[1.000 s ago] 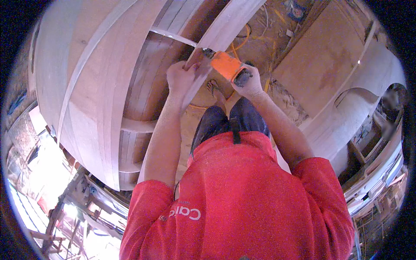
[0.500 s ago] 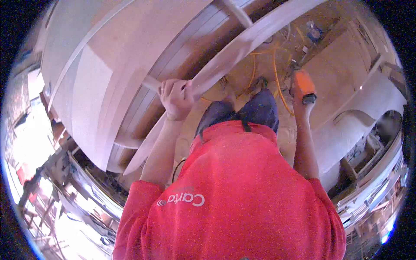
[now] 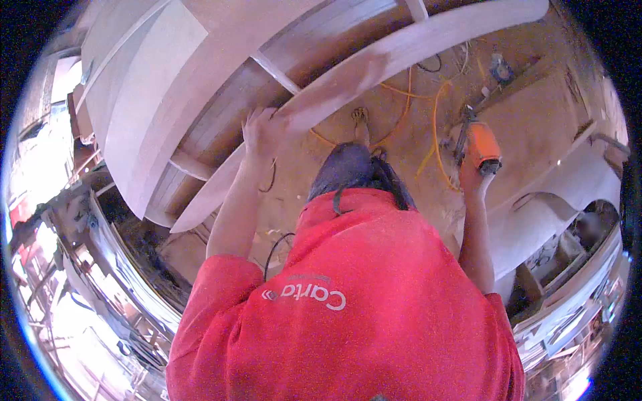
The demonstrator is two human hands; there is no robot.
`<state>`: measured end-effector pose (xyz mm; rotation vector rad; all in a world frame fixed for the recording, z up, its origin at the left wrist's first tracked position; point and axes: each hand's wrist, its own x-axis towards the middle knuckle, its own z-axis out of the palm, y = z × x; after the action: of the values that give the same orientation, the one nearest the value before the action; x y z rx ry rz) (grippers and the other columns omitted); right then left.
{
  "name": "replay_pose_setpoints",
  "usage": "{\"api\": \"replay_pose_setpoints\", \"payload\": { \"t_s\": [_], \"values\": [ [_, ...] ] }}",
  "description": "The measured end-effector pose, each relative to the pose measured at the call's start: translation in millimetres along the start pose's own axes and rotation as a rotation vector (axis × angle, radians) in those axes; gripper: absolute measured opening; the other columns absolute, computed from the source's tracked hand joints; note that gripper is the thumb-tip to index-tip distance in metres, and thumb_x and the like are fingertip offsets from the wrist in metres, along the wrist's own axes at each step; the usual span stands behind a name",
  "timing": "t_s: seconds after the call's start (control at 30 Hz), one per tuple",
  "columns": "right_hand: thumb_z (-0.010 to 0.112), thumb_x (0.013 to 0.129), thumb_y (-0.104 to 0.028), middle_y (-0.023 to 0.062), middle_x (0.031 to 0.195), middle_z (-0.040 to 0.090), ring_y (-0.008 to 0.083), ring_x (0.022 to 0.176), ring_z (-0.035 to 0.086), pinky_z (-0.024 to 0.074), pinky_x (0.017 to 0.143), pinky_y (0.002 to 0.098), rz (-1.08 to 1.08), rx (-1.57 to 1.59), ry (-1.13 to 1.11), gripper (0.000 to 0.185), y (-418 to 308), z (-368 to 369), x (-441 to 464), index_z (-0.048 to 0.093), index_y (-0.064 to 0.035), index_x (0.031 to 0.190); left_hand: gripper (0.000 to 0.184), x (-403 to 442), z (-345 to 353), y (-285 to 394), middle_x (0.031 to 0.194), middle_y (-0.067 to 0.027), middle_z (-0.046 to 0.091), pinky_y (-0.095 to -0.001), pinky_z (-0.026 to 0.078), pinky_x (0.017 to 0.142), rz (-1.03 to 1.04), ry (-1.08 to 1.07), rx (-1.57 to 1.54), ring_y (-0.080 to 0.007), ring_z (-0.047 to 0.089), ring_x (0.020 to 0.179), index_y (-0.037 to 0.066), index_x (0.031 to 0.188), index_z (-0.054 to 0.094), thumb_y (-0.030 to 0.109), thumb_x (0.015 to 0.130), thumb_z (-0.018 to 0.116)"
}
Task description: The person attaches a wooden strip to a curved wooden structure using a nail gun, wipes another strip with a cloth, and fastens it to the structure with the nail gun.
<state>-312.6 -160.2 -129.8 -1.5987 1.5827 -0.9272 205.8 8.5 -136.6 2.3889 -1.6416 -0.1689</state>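
Holding a long, curved board (image 3: 374,70) by its edge with the left hand (image 3: 262,128), fingers bent and mostly closed on the wood. Hard to tell where the thumb goes. Holding an orange tool (image 3: 483,142) in the right hand (image 3: 473,179), with fingers closed around its lower part. Keeping the tool out to the right of the legs (image 3: 344,170), above the brown floor (image 3: 401,167) and well apart from the board. Stretching the board in a bend from low on the left, in front of the legs, to far up on the right. Beside the board, on its far side, a big curved wooden shape (image 3: 160,100) with short crosspieces (image 3: 275,72) reaching toward the board. Hard to tell if joined to it. On the floor between board and tool, an orange hose (image 3: 436,130) in loops. Near the board, a bare foot (image 3: 360,119).
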Motion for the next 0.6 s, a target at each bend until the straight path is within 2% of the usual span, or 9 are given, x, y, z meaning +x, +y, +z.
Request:
{"api": "replay_pose_setpoints", "payload": {
  "t_s": [0.03,0.1,0.13,0.2,0.3,0.4,0.5,0.57,0.6],
  "values": [
    [0.074,0.093,-0.022,0.0081,0.119,0.070,0.0240,0.110,0.065,0.0506,0.096,0.0399,-0.030,-0.092,-0.015,0.035,6,-4,-7,0.067,-0.0020,0.121,0.045,4,5,-4,0.111,-0.0169,0.069,-0.0520,0.049,0.095,0.006,-0.152,-0.018,-0.0372,0.064,0.110,0.008,0.112,0.071,0.045,0.086,0.075],
    [0.075,0.093,-0.022,0.0084,0.118,0.070,0.0242,0.109,0.065,0.0506,0.096,0.0399,-0.059,-0.189,-0.025,0.037,18,-12,-25,0.067,-0.0019,0.122,0.044,14,15,-6,0.108,-0.0178,0.070,-0.0525,0.050,0.092,-0.022,-0.168,-0.049,-0.0383,0.065,0.106,0.008,0.109,0.070,0.046,0.087,0.073],
    [0.074,0.093,-0.017,0.0073,0.113,0.068,0.0198,0.098,0.064,0.0516,0.085,0.0361,0.012,-0.059,0.029,0.034,25,-14,-39,0.064,-0.0028,0.121,0.044,14,18,-5,0.105,-0.0186,0.071,-0.0529,0.051,0.089,-0.068,-0.181,-0.073,-0.0395,0.067,0.102,0.008,0.107,0.069,0.047,0.088,0.072],
    [0.074,0.093,-0.012,0.0063,0.107,0.065,0.0155,0.087,0.063,0.0527,0.074,0.0323,0.082,0.077,0.086,0.032,37,-15,-63,0.061,-0.0038,0.121,0.043,15,22,-7,0.100,-0.0194,0.071,-0.0535,0.052,0.086,-0.029,-0.215,-0.070,-0.0413,0.068,0.098,0.008,0.104,0.067,0.048,0.088,0.071],
    [0.076,0.092,-0.013,0.0024,0.103,0.062,0.0103,0.076,0.059,0.0490,0.063,0.0272,0.043,-0.203,0.107,0.033,45,-20,-91,0.059,-0.0056,0.119,0.042,20,19,-5,0.094,-0.0205,0.072,-0.0551,0.053,0.082,0.040,-0.260,-0.026,-0.0435,0.069,0.093,0.008,0.101,0.063,0.048,0.090,0.069],
    [0.076,0.092,-0.015,0.0027,0.104,0.063,0.0109,0.075,0.059,0.0497,0.063,0.0279,0.258,-0.107,0.091,0.034,46,-18,-111,0.059,-0.0058,0.120,0.040,18,15,-2,0.094,-0.0208,0.072,-0.0573,0.052,0.083,0.075,-0.255,0.004,-0.0435,0.069,0.094,0.008,0.101,0.062,0.047,0.092,0.067],
    [0.074,0.093,-0.015,0.0062,0.107,0.067,0.0161,0.085,0.064,0.0539,0.074,0.0325,0.144,-0.040,0.129,0.033,48,-6,-118,0.061,-0.0039,0.122,0.040,19,24,-11,0.095,-0.0208,0.072,-0.0600,0.049,0.086,0.104,-0.229,-0.020,-0.0429,0.069,0.097,0.008,0.103,0.062,0.047,0.093,0.065],
    [0.075,0.093,-0.013,0.0078,0.111,0.071,0.0189,0.096,0.067,0.0538,0.086,0.0349,0.042,-0.226,0.060,0.034,21,3,-118,0.063,-0.0011,0.122,0.040,21,31,-16,0.095,-0.0207,0.072,-0.0615,0.048,0.088,0.129,-0.233,-0.040,-0.0427,0.069,0.098,0.008,0.103,0.062,0.047,0.094,0.064],
    [0.075,0.093,-0.013,0.0078,0.111,0.071,0.0189,0.096,0.067,0.0538,0.086,0.0349,0.048,-0.234,0.067,0.034,22,12,-120,0.063,-0.0011,0.122,0.040,22,28,-14,0.097,-0.0207,0.072,-0.0617,0.047,0.090,0.115,-0.274,-0.038,-0.0425,0.069,0.099,0.009,0.105,0.062,0.047,0.094,0.064]
  ]
}}
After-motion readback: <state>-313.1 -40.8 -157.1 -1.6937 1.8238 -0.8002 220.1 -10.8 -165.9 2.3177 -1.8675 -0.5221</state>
